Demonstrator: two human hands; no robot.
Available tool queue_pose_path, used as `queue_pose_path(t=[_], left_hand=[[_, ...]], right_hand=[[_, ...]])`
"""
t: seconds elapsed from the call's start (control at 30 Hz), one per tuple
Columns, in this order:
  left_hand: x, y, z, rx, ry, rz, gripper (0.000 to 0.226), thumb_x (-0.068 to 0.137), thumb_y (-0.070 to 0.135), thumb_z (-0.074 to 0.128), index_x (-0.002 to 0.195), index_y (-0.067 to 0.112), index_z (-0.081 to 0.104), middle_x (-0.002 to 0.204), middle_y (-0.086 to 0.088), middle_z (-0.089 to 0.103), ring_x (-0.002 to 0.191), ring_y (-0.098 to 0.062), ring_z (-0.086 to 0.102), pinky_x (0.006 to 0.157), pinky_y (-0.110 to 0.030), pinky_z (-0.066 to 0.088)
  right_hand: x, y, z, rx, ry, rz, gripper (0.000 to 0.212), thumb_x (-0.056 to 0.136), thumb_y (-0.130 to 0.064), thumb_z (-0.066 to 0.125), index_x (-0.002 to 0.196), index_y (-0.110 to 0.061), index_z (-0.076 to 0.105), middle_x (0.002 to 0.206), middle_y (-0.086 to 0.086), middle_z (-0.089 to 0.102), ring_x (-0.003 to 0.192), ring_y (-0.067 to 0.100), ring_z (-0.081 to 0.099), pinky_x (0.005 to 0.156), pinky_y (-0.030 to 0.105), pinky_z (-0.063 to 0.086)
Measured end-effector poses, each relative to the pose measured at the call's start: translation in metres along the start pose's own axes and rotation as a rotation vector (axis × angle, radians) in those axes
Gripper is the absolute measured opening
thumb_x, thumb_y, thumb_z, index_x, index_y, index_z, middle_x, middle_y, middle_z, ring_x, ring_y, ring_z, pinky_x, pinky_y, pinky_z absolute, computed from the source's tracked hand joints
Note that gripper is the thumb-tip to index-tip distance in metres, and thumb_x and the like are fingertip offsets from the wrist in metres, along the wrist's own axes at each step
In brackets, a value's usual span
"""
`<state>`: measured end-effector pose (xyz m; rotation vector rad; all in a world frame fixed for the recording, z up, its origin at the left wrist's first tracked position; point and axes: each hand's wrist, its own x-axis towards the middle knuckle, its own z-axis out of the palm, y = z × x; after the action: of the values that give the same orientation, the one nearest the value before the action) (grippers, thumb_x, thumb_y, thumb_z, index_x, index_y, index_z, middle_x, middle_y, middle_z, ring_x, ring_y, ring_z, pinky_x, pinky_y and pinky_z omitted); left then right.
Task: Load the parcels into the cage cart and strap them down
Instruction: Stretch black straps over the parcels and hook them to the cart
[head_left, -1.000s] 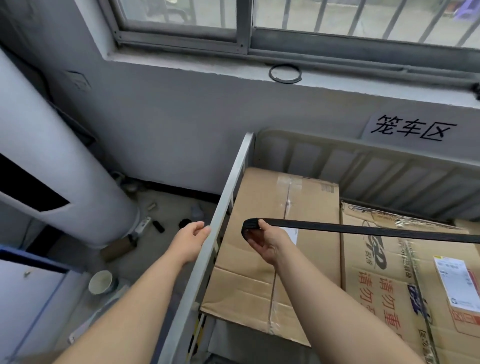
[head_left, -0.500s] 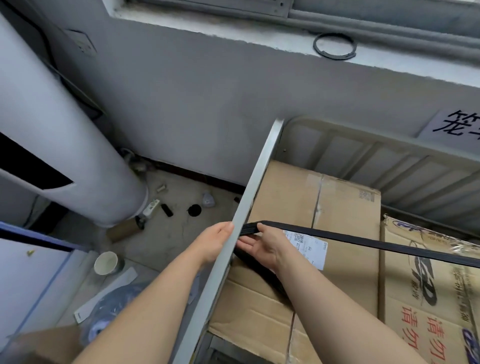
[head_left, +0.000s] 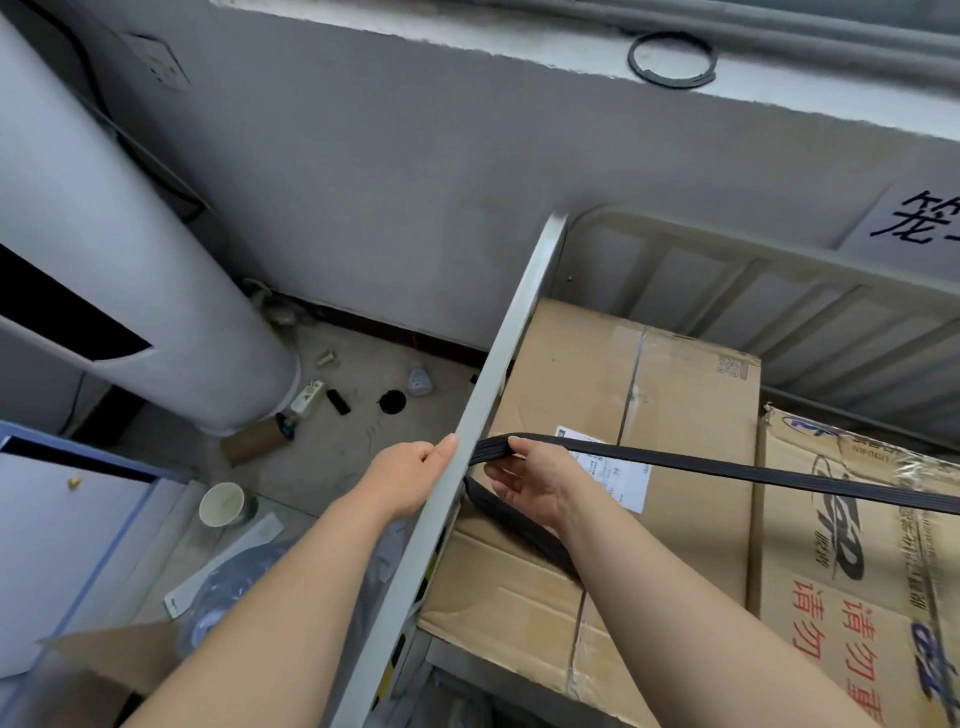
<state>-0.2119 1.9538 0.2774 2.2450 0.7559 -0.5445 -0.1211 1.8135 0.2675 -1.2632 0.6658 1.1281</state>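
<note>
Grey wall and a littered concrete floor beside a loaded cage cart (head_left: 498, 395).
Right hand (head_left: 535, 483) has its fingers clamped on the black strap (head_left: 727, 465), which runs across two cardboard parcels (head_left: 649, 395) in the cart; left hand (head_left: 410, 478) rests against the cart's side rail, fingers loosely together.

Storeroom loading corner — cage cart (head_left: 524, 332), taped cartons (head_left: 623, 395), bare concrete.
</note>
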Motion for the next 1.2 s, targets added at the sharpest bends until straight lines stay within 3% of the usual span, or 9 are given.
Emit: queue_pose_path(t=[0.13,0.23,0.37,0.47,0.57,0.67,0.83,1.0,1.2], left_hand=[[-0.015,-0.015,-0.007,-0.038,0.005,-0.041,0.054,0.098,0.053,0.034,0.062,0.013,0.036,0.067,-0.006,0.042,0.064,-0.019,0.042,0.068,-0.035,0.035],[-0.022,-0.017,-0.008,-0.049,0.074,0.009,0.047,0.099,0.044,0.044,0.071,0.008,0.054,0.085,-0.014,0.055,0.087,-0.027,0.054,0.085,-0.035,0.037],[-0.032,-0.014,0.003,-0.255,0.302,0.058,0.045,0.096,0.031,0.055,0.074,-0.008,0.058,0.077,-0.011,0.059,0.072,-0.022,0.053,0.062,-0.028,0.038],[-0.041,-0.019,0.008,-0.381,0.384,0.033,0.044,0.094,0.029,0.059,0.061,0.003,0.044,0.059,-0.008,0.043,0.056,-0.017,0.037,0.053,-0.029,0.029],[-0.048,-0.021,0.013,-0.271,0.387,0.022,0.052,0.097,0.037,0.051,0.056,0.008,0.038,0.054,-0.007,0.042,0.053,-0.016,0.036,0.052,-0.032,0.027],[-0.056,-0.023,0.014,-0.084,0.371,-0.036,0.056,0.101,0.040,0.042,0.054,0.011,0.033,0.053,-0.004,0.038,0.054,-0.017,0.036,0.051,-0.032,0.025],[-0.066,-0.026,0.017,-0.037,0.250,-0.108,0.050,0.102,0.042,0.034,0.066,0.008,0.043,0.068,-0.006,0.048,0.069,-0.022,0.045,0.053,-0.031,0.029],[-0.066,-0.031,0.026,-0.082,0.087,-0.194,0.055,0.103,0.043,0.025,0.117,0.000,0.056,0.120,-0.017,0.057,0.104,-0.029,0.051,0.083,-0.034,0.036],[-0.073,-0.027,0.026,-0.138,0.049,-0.177,0.043,0.105,0.024,0.017,0.111,-0.001,0.051,0.124,-0.024,0.054,0.112,-0.034,0.050,0.092,-0.038,0.039]], right_hand=[[-0.010,0.004,-0.005,0.004,0.020,-0.005,0.022,0.102,-0.019,0.041,0.086,-0.016,0.056,0.080,0.004,0.063,0.072,0.018,0.059,0.064,0.028,0.043],[-0.016,0.009,-0.005,0.000,0.027,-0.009,0.019,0.102,-0.020,0.041,0.091,-0.016,0.056,0.080,0.004,0.064,0.071,0.017,0.059,0.064,0.028,0.044],[-0.022,0.015,-0.011,-0.002,0.014,-0.017,0.018,0.102,-0.021,0.040,0.099,-0.016,0.057,0.083,0.004,0.067,0.076,0.018,0.060,0.076,0.032,0.044],[-0.028,0.017,-0.016,0.001,0.006,-0.030,0.020,0.103,-0.024,0.038,0.112,-0.017,0.056,0.095,0.004,0.069,0.086,0.021,0.062,0.084,0.033,0.043],[-0.030,0.021,-0.020,0.026,-0.006,-0.042,0.030,0.103,-0.024,0.035,0.129,-0.019,0.050,0.121,0.011,0.064,0.107,0.026,0.059,0.087,0.036,0.042],[-0.032,0.027,-0.024,0.009,-0.009,-0.038,0.035,0.103,-0.025,0.036,0.135,-0.016,0.047,0.129,0.012,0.060,0.106,0.025,0.060,0.086,0.037,0.042],[-0.040,0.045,-0.029,-0.051,-0.043,-0.031,0.033,0.102,-0.029,0.037,0.116,-0.009,0.059,0.112,0.010,0.066,0.102,0.024,0.060,0.091,0.036,0.040],[-0.037,0.075,-0.029,-0.118,-0.089,-0.020,0.034,0.100,-0.033,0.040,0.094,-0.013,0.066,0.098,0.006,0.070,0.094,0.021,0.063,0.082,0.035,0.043],[-0.027,0.100,-0.014,-0.092,-0.101,0.012,0.046,0.101,-0.038,0.034,0.104,-0.008,0.069,0.119,0.012,0.062,0.113,0.027,0.055,0.103,0.042,0.037]])
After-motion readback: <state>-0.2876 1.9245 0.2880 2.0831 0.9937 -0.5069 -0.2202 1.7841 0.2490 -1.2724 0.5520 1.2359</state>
